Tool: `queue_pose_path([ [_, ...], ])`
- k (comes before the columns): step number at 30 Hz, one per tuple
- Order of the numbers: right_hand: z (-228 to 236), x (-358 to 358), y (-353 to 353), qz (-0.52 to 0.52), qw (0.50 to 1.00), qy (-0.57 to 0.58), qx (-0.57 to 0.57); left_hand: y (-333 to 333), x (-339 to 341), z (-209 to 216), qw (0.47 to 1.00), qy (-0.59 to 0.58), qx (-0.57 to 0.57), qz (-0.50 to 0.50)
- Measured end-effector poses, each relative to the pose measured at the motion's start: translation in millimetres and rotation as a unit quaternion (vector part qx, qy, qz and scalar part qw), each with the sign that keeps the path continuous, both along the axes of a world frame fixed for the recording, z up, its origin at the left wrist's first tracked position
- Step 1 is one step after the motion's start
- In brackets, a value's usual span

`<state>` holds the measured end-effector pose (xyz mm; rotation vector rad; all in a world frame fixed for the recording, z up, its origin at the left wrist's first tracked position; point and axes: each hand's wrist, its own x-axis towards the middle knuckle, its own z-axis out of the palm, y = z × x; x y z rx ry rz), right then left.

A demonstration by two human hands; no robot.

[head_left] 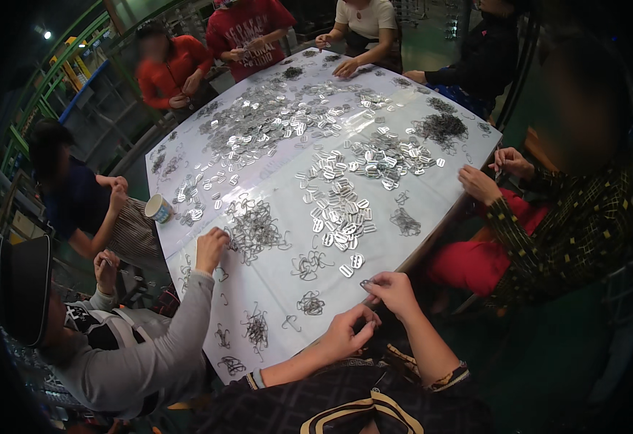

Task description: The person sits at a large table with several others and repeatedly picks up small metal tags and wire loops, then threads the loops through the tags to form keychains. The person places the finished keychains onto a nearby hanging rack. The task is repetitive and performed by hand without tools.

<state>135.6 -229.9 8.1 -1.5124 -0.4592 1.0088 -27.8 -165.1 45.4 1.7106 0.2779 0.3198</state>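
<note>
At the near edge of the white-covered table [418, 249], my right hand [396, 293] pinches a small metal piece [365, 283] between thumb and fingertips. Its exact kind is too small to tell. My left hand [347, 334] is just left of it and lower, its fingers curled in toward the thumb; anything they hold is hidden. Beyond my hands lie a few loose flat silver slotted plates [346, 270], in front of a large heap of the same plates [342, 210]. Small piles of dark bent wire hooks [311, 303] sit to the left of my hands.
A person in grey sleeves reaches a hand [211, 249] toward a wire-hook pile [255, 228] on the left. Someone in a patterned top works at the right edge, hands [481, 184] raised. Several others line the far sides. A paper cup [159, 209] stands at the left edge.
</note>
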Motion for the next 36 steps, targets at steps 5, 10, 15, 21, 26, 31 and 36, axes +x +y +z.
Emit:
queue_pose_path([
  [5,19.2,-12.9,-34.2,-0.034,0.997,0.048,0.041,-3.2,5.2,0.3,0.998,-0.006,0.019,0.054],
  [10,31.4,-24.9,-52.1,-0.047,0.995,0.031,0.076,-5.9,7.9,-9.5,0.994,0.006,0.075,0.077],
  [15,35.4,-32.9,-55.8,-0.044,0.991,-0.103,0.08,-9.5,8.3,-5.7,0.993,0.009,0.092,0.076],
  [21,47.5,-41.1,-60.9,-0.052,0.965,-0.242,0.084,-5.3,5.8,-2.3,0.989,0.084,0.122,0.019],
  [26,45.5,-44.2,-70.7,-0.074,0.967,-0.228,0.089,33.5,2.7,-10.8,0.978,0.018,0.202,0.052],
  [31,42.8,-41.4,-79.8,-0.088,0.963,-0.235,0.104,130.1,-15.4,-29.1,0.843,0.106,0.503,0.159],
  [36,41.5,-42.9,-81.4,-0.086,0.963,-0.235,0.098,166.4,-28.5,-45.8,0.796,0.16,0.567,0.14],
])
